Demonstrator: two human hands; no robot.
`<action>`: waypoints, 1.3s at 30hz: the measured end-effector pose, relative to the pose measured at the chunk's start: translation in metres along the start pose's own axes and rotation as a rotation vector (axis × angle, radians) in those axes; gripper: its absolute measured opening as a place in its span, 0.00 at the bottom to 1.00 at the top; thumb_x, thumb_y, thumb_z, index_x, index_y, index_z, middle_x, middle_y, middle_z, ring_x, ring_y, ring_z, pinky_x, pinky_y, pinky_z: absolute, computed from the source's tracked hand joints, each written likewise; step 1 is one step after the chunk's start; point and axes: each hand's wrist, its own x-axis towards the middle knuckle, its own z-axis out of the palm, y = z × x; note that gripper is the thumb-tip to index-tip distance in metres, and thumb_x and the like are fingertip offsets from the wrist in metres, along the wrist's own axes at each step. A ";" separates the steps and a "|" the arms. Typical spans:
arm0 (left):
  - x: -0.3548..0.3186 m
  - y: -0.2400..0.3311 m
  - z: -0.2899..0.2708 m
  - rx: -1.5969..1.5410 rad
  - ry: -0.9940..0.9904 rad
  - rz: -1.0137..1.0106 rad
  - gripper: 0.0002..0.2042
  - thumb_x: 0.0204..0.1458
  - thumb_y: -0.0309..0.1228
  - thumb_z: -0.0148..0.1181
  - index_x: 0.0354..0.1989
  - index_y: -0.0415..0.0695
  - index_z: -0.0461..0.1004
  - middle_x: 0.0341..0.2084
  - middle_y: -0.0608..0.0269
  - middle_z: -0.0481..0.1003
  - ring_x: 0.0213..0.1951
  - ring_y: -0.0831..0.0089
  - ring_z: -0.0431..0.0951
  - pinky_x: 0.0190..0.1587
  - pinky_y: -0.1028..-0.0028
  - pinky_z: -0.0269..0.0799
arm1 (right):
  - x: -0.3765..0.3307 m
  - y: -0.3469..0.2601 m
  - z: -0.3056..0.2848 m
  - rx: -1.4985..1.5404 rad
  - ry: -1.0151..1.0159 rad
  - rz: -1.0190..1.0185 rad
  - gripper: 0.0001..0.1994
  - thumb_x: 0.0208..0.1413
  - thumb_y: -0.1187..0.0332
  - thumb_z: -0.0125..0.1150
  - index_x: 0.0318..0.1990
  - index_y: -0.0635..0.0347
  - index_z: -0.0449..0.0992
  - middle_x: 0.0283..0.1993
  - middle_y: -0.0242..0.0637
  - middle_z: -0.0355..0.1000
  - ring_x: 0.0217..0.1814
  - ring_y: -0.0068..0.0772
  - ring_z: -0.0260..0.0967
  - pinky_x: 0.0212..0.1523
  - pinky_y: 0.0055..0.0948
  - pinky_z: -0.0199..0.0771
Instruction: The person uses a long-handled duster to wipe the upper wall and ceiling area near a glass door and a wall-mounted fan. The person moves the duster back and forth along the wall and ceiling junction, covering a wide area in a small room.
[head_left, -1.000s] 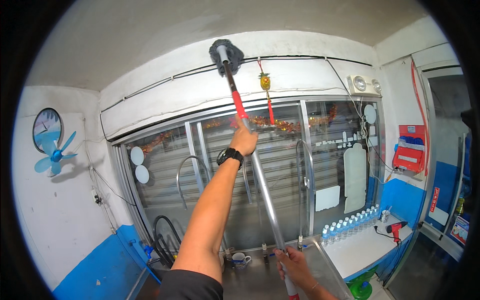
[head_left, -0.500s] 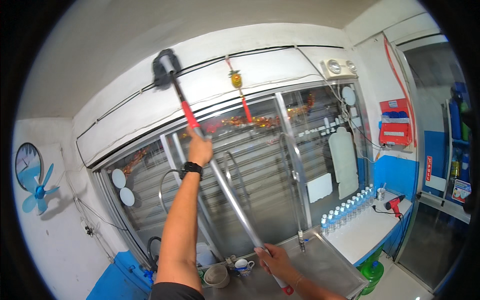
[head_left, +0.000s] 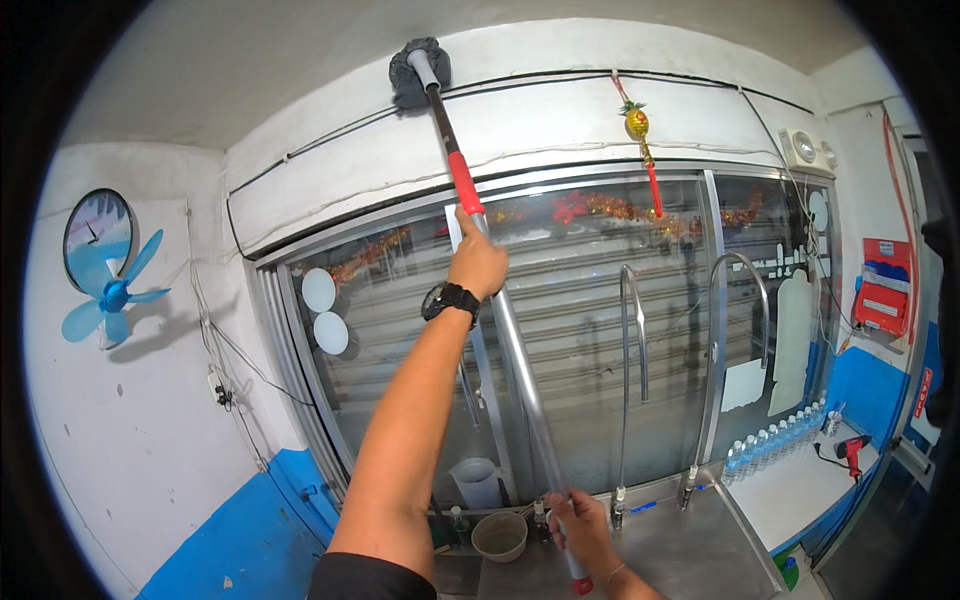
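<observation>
A long-handled mop with a dark grey cloth head reaches up to the top of the white wall, close to the ceiling. Its head covers part of the black cable along the wall; I cannot tell how firmly it presses. My left hand is wrapped round the silver pole just below its red collar, forefinger laid along it. Lower down, my right hand grips the pole just above its red end cap. On my left wrist is a black watch.
Sliding glass windows stand before me, above a steel sink counter with tall curved taps, a bowl and a pitcher. A gold hanging ornament is right of the mop; a blue fan is left. Several bottles line the sill.
My view has turned left, so the scene lies farther right in the picture. The mop head has shifted left along the wall, away from the gold ornament. Both hands keep their hold.
</observation>
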 end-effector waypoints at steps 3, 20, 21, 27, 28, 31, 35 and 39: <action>0.004 0.005 0.018 -0.036 0.021 0.001 0.48 0.57 0.32 0.53 0.73 0.29 0.24 0.38 0.25 0.78 0.41 0.36 0.81 0.49 0.52 0.76 | 0.003 -0.003 -0.018 -0.035 0.028 -0.078 0.16 0.68 0.53 0.60 0.39 0.57 0.76 0.20 0.25 0.67 0.17 0.15 0.62 0.17 0.20 0.60; -0.159 0.059 0.107 -0.306 -0.094 0.113 0.48 0.57 0.28 0.54 0.74 0.33 0.21 0.24 0.42 0.78 0.24 0.46 0.79 0.30 0.53 0.75 | -0.128 0.082 -0.112 -0.119 0.171 -0.024 0.14 0.71 0.57 0.54 0.39 0.57 0.74 0.19 0.24 0.64 0.17 0.15 0.59 0.18 0.22 0.58; -0.170 0.061 0.114 -0.305 -0.104 0.107 0.48 0.57 0.28 0.54 0.74 0.33 0.21 0.23 0.42 0.77 0.24 0.46 0.79 0.29 0.53 0.75 | -0.136 0.085 -0.119 -0.155 0.202 -0.015 0.14 0.73 0.57 0.52 0.36 0.55 0.72 0.18 0.22 0.62 0.17 0.15 0.57 0.17 0.22 0.56; -0.216 0.053 0.150 -0.356 -0.158 0.066 0.48 0.58 0.29 0.52 0.73 0.30 0.19 0.22 0.43 0.78 0.23 0.46 0.79 0.29 0.53 0.76 | -0.163 0.109 -0.153 -0.089 0.162 -0.039 0.11 0.72 0.62 0.53 0.40 0.58 0.74 0.19 0.24 0.65 0.18 0.14 0.58 0.20 0.20 0.56; -0.221 0.051 0.154 -0.361 -0.121 0.078 0.48 0.58 0.29 0.53 0.73 0.30 0.20 0.21 0.45 0.77 0.21 0.47 0.78 0.27 0.53 0.75 | -0.165 0.113 -0.160 -0.079 0.143 -0.044 0.10 0.72 0.62 0.53 0.41 0.59 0.74 0.20 0.24 0.65 0.19 0.15 0.58 0.20 0.20 0.56; -0.227 0.042 0.155 -0.306 -0.135 -0.048 0.48 0.57 0.29 0.53 0.74 0.33 0.20 0.21 0.46 0.77 0.21 0.47 0.78 0.26 0.53 0.75 | -0.165 0.128 -0.176 -0.054 0.132 -0.016 0.10 0.71 0.62 0.54 0.41 0.60 0.74 0.20 0.24 0.66 0.20 0.16 0.60 0.20 0.21 0.59; -0.204 0.026 0.138 -0.274 -0.027 -0.016 0.49 0.55 0.27 0.53 0.75 0.36 0.20 0.21 0.42 0.77 0.23 0.44 0.78 0.26 0.50 0.71 | -0.132 0.142 -0.173 -0.490 0.216 -0.124 0.11 0.71 0.61 0.53 0.41 0.60 0.73 0.23 0.25 0.68 0.21 0.18 0.61 0.21 0.23 0.62; -0.171 0.029 0.135 -0.217 0.070 -0.012 0.49 0.55 0.27 0.53 0.75 0.36 0.21 0.22 0.39 0.76 0.25 0.41 0.78 0.29 0.49 0.71 | -0.101 0.116 -0.175 -0.338 0.174 0.094 0.14 0.67 0.57 0.61 0.40 0.61 0.78 0.22 0.27 0.70 0.23 0.16 0.65 0.24 0.22 0.65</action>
